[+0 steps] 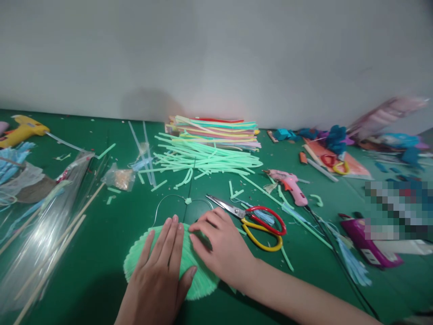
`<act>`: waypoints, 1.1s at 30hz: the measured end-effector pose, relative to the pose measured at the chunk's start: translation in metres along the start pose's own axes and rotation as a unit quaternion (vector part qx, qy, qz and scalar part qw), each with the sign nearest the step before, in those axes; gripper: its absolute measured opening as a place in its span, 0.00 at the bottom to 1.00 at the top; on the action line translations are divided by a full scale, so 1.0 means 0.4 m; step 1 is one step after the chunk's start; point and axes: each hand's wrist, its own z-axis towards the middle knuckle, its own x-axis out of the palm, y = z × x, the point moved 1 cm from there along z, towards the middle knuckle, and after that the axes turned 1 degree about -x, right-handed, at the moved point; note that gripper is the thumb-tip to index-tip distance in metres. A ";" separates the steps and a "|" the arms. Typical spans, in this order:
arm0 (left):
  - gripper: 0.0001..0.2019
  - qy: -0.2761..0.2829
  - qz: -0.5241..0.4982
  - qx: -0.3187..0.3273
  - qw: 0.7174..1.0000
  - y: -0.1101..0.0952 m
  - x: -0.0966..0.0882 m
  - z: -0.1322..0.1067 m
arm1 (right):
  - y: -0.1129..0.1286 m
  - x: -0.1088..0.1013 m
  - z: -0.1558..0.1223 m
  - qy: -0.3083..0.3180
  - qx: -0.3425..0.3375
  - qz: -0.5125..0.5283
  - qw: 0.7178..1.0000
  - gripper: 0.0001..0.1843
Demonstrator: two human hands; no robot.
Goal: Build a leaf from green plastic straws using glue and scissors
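Observation:
A rounded mint-green pipe-cleaner piece point(198, 275) with a ribbed, fuzzy surface lies on the green table, partly covered by both hands. My left hand point(157, 271) rests flat on it, fingers stretched out and thumb apart. Curled inward, my right hand point(219, 243) has its thumb and index finger closed at the piece's upper right edge. From behind the piece rises a thin wire loop point(158, 203) carrying a small green knot point(188, 201). Scissors point(250, 214) with one red and one yellow handle lie just beyond my right hand, blades slightly apart.
Behind the hands lies a pile of green pipe cleaners point(209, 155), with a multicoloured bundle point(216, 128) at the wall. A pink glue gun point(292, 186) and a purple pack point(370, 243) are at right. Wooden sticks point(57, 257), clear sleeves point(50, 225) and a yellow glue gun point(25, 130) occupy the left.

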 end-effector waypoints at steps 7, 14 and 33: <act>0.31 0.006 -0.005 0.005 1.000 0.000 -0.008 0.001 | -0.009 0.015 0.007 0.007 0.037 0.039 0.999 0.07; 0.30 0.007 -0.004 0.012 1.000 0.003 -0.002 -0.002 | 0.009 0.033 0.004 0.008 0.040 0.061 0.997 0.04; 0.33 0.009 -0.005 0.009 1.000 0.007 -0.003 0.001 | -0.011 0.004 -0.009 0.006 -0.003 0.016 1.000 0.12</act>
